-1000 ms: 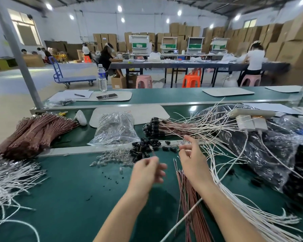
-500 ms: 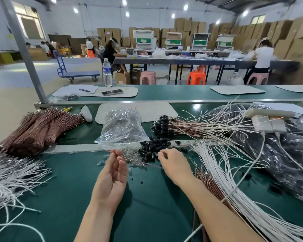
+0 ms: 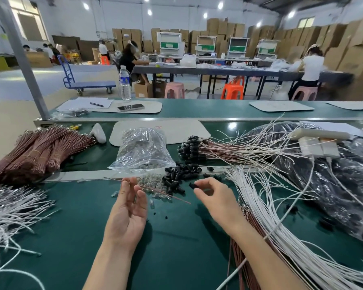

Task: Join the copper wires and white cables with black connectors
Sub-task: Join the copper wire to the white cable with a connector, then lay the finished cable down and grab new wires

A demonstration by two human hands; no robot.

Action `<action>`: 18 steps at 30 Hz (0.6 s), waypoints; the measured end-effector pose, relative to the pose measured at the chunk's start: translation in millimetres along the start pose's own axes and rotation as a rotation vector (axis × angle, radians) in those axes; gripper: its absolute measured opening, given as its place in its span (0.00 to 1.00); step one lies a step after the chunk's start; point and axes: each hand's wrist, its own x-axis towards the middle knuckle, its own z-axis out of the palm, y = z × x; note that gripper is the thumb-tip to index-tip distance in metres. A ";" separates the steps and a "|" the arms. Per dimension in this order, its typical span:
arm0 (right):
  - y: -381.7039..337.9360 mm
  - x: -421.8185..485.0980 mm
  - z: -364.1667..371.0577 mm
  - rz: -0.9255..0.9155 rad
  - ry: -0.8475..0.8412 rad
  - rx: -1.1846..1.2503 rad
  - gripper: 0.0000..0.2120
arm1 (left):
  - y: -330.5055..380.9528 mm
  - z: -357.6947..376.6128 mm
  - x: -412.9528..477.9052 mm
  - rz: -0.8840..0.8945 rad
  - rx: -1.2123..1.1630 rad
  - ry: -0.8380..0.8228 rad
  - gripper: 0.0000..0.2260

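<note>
the copper wire [image 3: 166,194] lies slanted across the middle of the frame, its upper end pinched between the fingertips of your left hand [image 3: 128,210] and its free end pointing down and right toward your other hand. what is new: half a second ago your right hand [image 3: 215,198] was reaching into the loose connectors [image 3: 181,174] at centre; now it is lifted clear of them, thumb and forefinger closed on one black connector [image 3: 193,185], the other fingers loosely curled. so the pick looks done, and the likely next step is to bring the connector and the wire's free end together, which are near but not yet touching. a white cable is not in either hand; the white cables [image 3: 266,206] fan out just right of your right wrist, within easy reach. around you, small clear parts [image 3: 155,186] are scattered directly under the wire, and a plastic bag [image 3: 143,151] sits above them, past the metal rail [image 3: 82,175] that crosses the frame. the bare green belt [image 3: 172,237] between and below your forearms is the roomiest place to work. to the right, the cables and a black bag [image 3: 333,181] crowd the edge, so a wide swing there could snag strands.
</note>
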 end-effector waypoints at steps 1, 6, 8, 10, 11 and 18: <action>2.9 -9.0 -5.1 -0.008 0.006 0.066 0.04 | -2.0 0.1 -0.2 -0.002 0.002 0.003 0.07; 9.4 -35.5 -18.4 0.065 -0.025 0.459 0.06 | -13.6 2.5 -0.8 0.013 0.044 0.014 0.05; 9.0 -34.9 -21.8 0.098 -0.007 0.579 0.07 | -13.0 2.1 -0.6 0.054 0.055 0.019 0.08; 9.4 -33.0 -23.6 0.113 -0.008 0.633 0.09 | -11.6 2.0 -0.8 0.080 0.045 0.032 0.10; 10.0 -32.6 -23.8 0.117 -0.013 0.642 0.10 | -11.3 2.1 -1.1 0.082 0.038 0.035 0.11; 9.8 -35.3 -22.2 0.122 -0.079 0.692 0.15 | -11.3 4.1 -2.2 0.047 -0.007 0.025 0.09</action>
